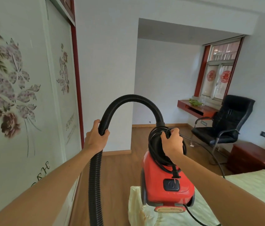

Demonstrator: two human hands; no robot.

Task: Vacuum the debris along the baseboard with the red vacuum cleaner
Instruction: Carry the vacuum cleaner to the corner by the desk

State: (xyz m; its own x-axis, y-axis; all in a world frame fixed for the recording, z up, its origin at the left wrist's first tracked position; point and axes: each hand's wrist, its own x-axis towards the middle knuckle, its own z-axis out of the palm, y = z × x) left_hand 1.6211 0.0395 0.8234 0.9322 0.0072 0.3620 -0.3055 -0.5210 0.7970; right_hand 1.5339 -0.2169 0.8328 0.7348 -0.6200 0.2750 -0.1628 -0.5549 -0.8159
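The red vacuum cleaner (166, 181) hangs in the air in front of me, above the corner of a bed. My right hand (171, 142) grips its top, where the black power cord (154, 144) is coiled; the plug dangles over the red body. A black ribbed hose (128, 101) arches up from the cleaner and comes down on the left. My left hand (96, 136) grips that hose. The hose's lower end runs out of view. A wooden baseboard (117, 152) lines the foot of the white wall ahead.
A floral sliding wardrobe door (22, 95) stands close on my left. A bed with a pale cover (250, 193) is at the lower right. Beyond it are a black office chair (226, 124), a red wooden cabinet (250, 157) and a wall shelf (196, 110) under a window. Wood floor (120, 176) lies between.
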